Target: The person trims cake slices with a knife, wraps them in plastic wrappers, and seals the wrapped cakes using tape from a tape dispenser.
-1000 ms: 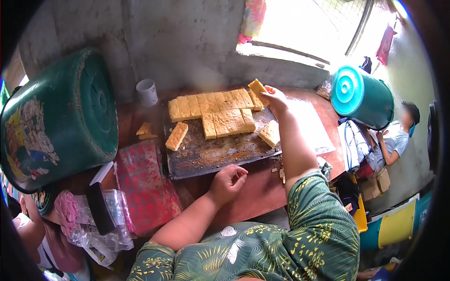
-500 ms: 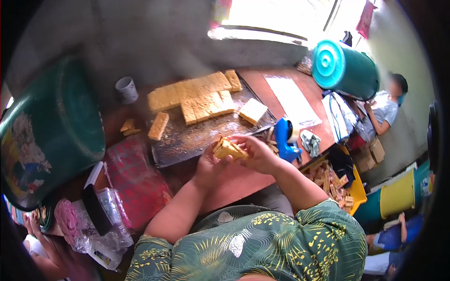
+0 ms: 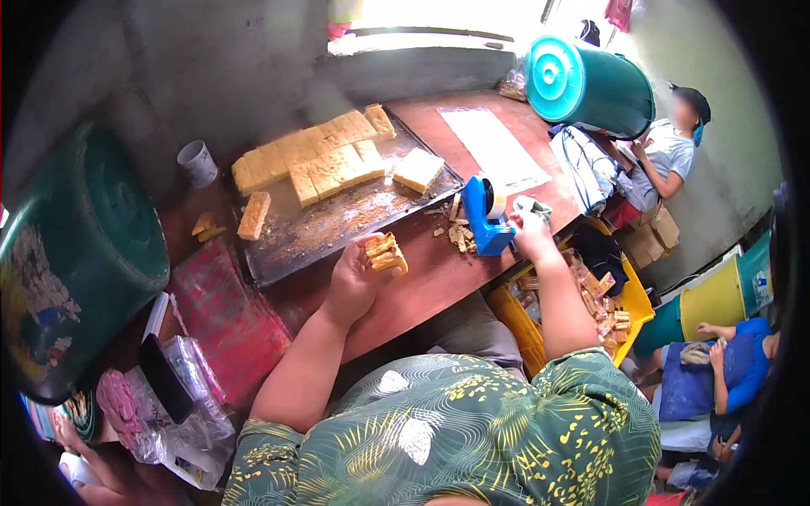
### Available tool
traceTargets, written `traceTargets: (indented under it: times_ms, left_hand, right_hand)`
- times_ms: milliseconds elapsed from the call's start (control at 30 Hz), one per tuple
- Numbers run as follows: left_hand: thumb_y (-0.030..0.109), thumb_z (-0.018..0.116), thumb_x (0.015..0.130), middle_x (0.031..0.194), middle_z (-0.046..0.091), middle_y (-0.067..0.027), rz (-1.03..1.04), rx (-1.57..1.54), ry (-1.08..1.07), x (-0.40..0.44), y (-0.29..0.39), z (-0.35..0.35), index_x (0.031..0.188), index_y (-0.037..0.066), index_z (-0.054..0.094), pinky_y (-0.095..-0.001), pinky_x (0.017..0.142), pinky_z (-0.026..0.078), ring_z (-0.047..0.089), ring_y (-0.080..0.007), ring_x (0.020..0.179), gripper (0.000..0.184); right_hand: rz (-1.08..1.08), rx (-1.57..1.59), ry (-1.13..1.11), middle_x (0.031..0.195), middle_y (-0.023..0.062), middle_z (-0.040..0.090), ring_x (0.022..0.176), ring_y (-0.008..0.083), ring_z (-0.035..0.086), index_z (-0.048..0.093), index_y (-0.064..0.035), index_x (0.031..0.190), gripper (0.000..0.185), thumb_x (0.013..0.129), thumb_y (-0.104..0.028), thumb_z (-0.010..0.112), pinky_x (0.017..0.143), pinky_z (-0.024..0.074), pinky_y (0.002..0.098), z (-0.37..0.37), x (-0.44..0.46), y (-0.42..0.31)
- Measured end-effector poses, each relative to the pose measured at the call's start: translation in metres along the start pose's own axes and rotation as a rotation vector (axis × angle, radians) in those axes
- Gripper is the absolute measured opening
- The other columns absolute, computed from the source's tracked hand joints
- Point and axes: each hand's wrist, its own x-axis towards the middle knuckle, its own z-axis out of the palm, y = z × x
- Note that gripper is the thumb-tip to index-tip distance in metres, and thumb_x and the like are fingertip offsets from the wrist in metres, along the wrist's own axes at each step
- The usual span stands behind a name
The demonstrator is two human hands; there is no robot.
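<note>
Above the table's front edge, my left hand [image 3: 359,274] holds a small stack of yellow bread slices [image 3: 386,254]. My right hand [image 3: 531,234] is beside a blue tape dispenser [image 3: 487,218], its fingers near the dispenser's right end and a grey cloth [image 3: 533,208]; whether they grip anything is too small to tell. Rows of cut yellow bread [image 3: 308,156] lie on a dark baking tray [image 3: 312,240]. One separate slice [image 3: 254,216] is at the tray's left, and a thicker block [image 3: 418,170] at its right. Crumbs and broken strips lie near the dispenser.
A yellow crate [image 3: 637,315] of wrapped pieces stands below the table at right. Large green bins [image 3: 93,261] flank the left, and another [image 3: 591,88] lies at back right. A white mug [image 3: 197,164] and red-patterned sheet [image 3: 224,316] are at left. Other people are at the right and lower left.
The view has turned right. My right hand took a piece from the tray's far side, met my left hand, then moved right to the dispenser. The slices are now in my left hand.
</note>
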Motion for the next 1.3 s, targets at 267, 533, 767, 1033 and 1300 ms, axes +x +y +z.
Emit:
traceTargets:
  times_ms: [267, 533, 767, 1033, 1300]
  left_hand:
    - [0.012, 0.075, 0.097, 0.126, 0.063, -0.0047, -0.131, -0.009, -0.027, -0.001, 0.006, -0.003, 0.143, 0.004, 0.048, -0.0336, 0.101, 0.052, 0.062, -0.0138, 0.115, 0.053]
    - [0.032, 0.057, 0.107, 0.129, 0.063, -0.0104, -0.389, -0.196, 0.052, 0.002, 0.029, -0.009, 0.155, 0.002, 0.042, -0.0353, 0.096, 0.053, 0.064, -0.0208, 0.106, 0.058]
    - [0.029, 0.045, 0.107, 0.127, 0.065, -0.0125, -0.414, -0.440, 0.035, 0.004, 0.017, -0.019, 0.152, 0.000, 0.044, -0.0377, 0.093, 0.055, 0.068, -0.0254, 0.102, 0.053]
    - [0.027, 0.058, 0.106, 0.126, 0.065, -0.0107, -0.317, -0.121, 0.050, -0.002, 0.013, -0.011, 0.144, 0.001, 0.046, -0.0336, 0.095, 0.054, 0.066, -0.0190, 0.106, 0.047]
    - [0.027, 0.069, 0.102, 0.114, 0.069, -0.0062, -0.414, 0.560, 0.045, 0.008, 0.019, 0.018, 0.128, 0.000, 0.062, -0.0293, 0.091, 0.052, 0.064, -0.0111, 0.102, 0.038]
  right_hand:
    - [0.122, -0.082, -0.128, 0.098, 0.0151, 0.074, 0.090, 0.0217, 0.069, 0.068, -0.0002, 0.111, 0.033, 0.086, -0.020, 0.077, 0.082, 0.0546, 0.0344, 0.003, 0.007, 0.005]
    - [-0.122, 0.452, 0.219, 0.104, 0.0102, 0.070, 0.099, 0.0181, 0.067, 0.059, 0.0025, 0.119, 0.027, 0.099, -0.015, 0.067, 0.088, 0.0535, 0.0328, -0.013, -0.009, 0.028]
    - [-0.199, 0.463, -0.207, 0.096, 0.0092, 0.067, 0.086, 0.0162, 0.060, 0.062, -0.0001, 0.121, 0.023, 0.102, -0.013, 0.064, 0.079, 0.0502, 0.0320, -0.048, -0.095, -0.072]
    - [-0.461, 0.402, -0.313, 0.100, 0.0172, 0.067, 0.095, 0.0290, 0.066, 0.062, 0.0022, 0.124, 0.031, 0.103, -0.021, 0.065, 0.088, 0.0518, 0.0392, -0.019, -0.140, -0.098]
    - [-0.337, 0.446, -0.462, 0.104, 0.0154, 0.066, 0.098, 0.0249, 0.064, 0.058, 0.0015, 0.120, 0.026, 0.100, -0.012, 0.066, 0.089, 0.0516, 0.0393, -0.015, -0.152, -0.083]
